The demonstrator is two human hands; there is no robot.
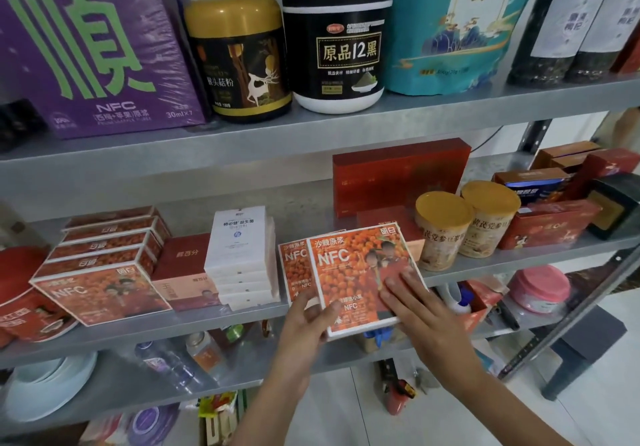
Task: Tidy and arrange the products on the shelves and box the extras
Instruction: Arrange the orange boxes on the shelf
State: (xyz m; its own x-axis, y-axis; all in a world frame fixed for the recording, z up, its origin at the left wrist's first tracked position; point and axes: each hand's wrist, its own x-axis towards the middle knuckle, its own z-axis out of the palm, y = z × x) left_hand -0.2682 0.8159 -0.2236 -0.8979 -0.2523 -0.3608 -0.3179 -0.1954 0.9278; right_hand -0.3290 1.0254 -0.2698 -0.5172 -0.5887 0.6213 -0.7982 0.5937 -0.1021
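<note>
1. The front orange box (363, 276), printed "NFC", is held upright and slightly tilted at the front edge of the middle shelf (207, 321), with its lower end hanging past the edge.
2. The left hand (308, 321) is curled round the box's lower left corner, the thumb laid on the printed face.
3. The right hand (419, 307) is spread, with straight fingers pressed flat on the lower right of the face.
4. A second orange box (294, 269) of the same print is stood just behind and to the left, touching the front one.
5. A stack of white boxes (242, 258) is seen just left of that, and a dark red box (187, 265) is set against the stack.
6. A pile of orange boxes (104, 258) is laid flat at the shelf's left end.
7. Two gold-lidded canisters (464, 227) are stood side by side to the right of the held box, with a large red box (398, 175) upright behind them.
8. On the top shelf (311, 127) a purple carton (97, 47), a gold-capped jar (242, 61), a black jar (339, 37) and a teal pouch (450, 30) are lined up.
</note>
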